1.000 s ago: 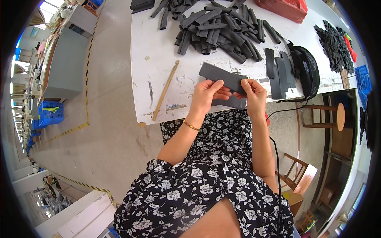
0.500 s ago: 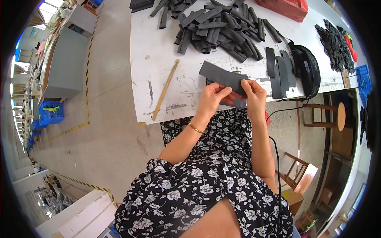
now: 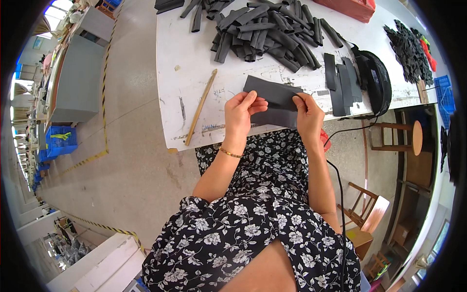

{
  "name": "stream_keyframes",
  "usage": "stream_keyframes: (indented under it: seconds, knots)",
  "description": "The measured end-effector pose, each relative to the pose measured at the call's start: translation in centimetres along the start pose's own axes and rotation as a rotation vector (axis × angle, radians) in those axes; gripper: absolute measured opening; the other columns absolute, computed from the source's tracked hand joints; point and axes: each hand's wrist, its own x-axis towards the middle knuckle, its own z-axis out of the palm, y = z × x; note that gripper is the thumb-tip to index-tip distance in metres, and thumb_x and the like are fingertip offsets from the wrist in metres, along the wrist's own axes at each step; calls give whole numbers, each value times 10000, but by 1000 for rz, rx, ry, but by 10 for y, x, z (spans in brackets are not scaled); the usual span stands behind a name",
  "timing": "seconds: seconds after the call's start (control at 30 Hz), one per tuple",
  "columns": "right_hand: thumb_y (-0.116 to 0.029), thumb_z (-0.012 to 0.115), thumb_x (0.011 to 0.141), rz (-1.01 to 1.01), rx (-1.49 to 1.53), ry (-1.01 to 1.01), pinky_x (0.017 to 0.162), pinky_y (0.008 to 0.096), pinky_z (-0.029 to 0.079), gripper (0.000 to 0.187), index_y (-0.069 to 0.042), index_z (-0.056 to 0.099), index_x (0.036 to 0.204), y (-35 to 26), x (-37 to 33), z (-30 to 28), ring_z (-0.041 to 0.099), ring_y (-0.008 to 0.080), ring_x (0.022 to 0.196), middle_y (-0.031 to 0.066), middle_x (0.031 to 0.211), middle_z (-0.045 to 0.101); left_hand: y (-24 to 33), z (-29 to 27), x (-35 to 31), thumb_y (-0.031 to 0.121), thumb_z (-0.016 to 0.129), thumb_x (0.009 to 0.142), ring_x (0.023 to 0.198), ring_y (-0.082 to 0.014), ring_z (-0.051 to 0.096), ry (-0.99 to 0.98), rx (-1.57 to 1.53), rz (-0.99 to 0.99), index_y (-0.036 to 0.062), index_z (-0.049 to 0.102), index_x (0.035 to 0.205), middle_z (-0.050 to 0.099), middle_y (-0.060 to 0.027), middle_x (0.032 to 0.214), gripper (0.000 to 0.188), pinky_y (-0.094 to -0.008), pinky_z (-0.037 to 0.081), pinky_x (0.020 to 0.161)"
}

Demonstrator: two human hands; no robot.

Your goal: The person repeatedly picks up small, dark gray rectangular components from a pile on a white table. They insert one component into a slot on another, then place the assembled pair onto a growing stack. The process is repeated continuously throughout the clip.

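A dark grey flat strip of fabric-like material (image 3: 274, 91) is stretched between my two hands above the near edge of the white table. My left hand (image 3: 239, 111) is closed in a pinch at the strip's left end, thumb on top and the other fingers curled. At the right end, my right hand (image 3: 309, 116) grips the strip between thumb and fingers. Just below the held strip, another dark grey flat piece (image 3: 277, 117) shows near the table edge, partly covered by it and by my right hand.
Beyond lies a heap of dark rolled tubes (image 3: 262, 34). A wooden stick (image 3: 201, 107) rests on the left. To the right are several flat dark strips (image 3: 340, 85), a black bag (image 3: 374, 82) with a cord, and another dark pile (image 3: 408, 53). Farther back sits a red package (image 3: 348, 7).
My left hand has slid left along the strip to its left end, away from my right hand. My right hand keeps its grip. More of the lower piece now shows.
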Motion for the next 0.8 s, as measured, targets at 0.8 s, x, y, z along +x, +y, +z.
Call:
stream_keyframes:
  seconds: [0.8]
  knots:
    - [-295,741,809,147,-831,317,864,450,476,423,-39,649,1133,102,79,-56,541,347,1059,162,1136,600,77,70,214,131,652,877,840,-329,595,-113,1392,1341,28,681,869,650,-120,895,107,-411,473,797]
